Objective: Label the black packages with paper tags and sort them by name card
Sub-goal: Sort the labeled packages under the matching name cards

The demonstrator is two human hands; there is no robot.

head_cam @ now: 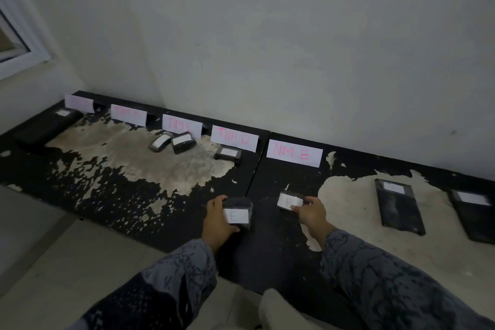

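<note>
My left hand (217,218) grips a small black package (239,205) that carries a white tag marked E, low at the centre of the black mat (120,195). My right hand (310,211) pinches a second small black package (288,199), also tagged E, lying on the mat just to the right. The name card TIM E (294,154) leans on the wall beyond both. Cards TIM D (234,138), TIM C (181,126) and TIM B (128,114) stand further left, and a pale card (79,103) whose writing I cannot read ends the row.
Two tagged small packages (172,142) lie before TIM C and one (228,153) before TIM D. A long package (48,126) lies at the far left. Two large flat tagged packages (397,206) (475,215) lie at the right. A window frame (21,43) is upper left.
</note>
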